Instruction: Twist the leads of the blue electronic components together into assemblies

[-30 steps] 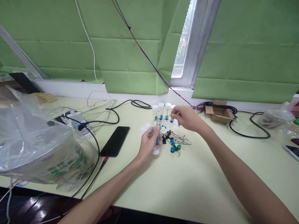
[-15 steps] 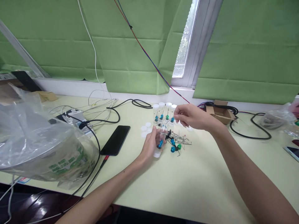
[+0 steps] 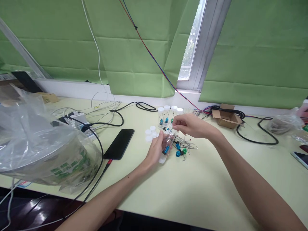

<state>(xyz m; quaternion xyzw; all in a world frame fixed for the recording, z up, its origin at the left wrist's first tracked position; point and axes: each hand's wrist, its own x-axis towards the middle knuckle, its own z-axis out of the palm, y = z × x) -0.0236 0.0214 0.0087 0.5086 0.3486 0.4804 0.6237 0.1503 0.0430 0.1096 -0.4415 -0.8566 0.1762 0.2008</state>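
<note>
My left hand is closed around a clear plastic tube, tilted with its white end toward me. A blue and black part lies inside it. At the tube's upper end, my right hand pinches what looks like a thin metal rod, mostly hidden by the fingers. Just behind stand several capped clear tubes holding blue or green parts with thin rods. Right of the held tube lie bent metal rods, blue knobs and a green knob. Several white caps lie to the left.
A black phone with a cable lies left of my hands. A big tub in a plastic bag fills the left side. Black cables run along the back. An open cardboard box and another phone are at the right.
My right hand has moved left and slightly down, bringing its fingertips to the upper end of the tube. My left hand and the tube have shifted only slightly.
</note>
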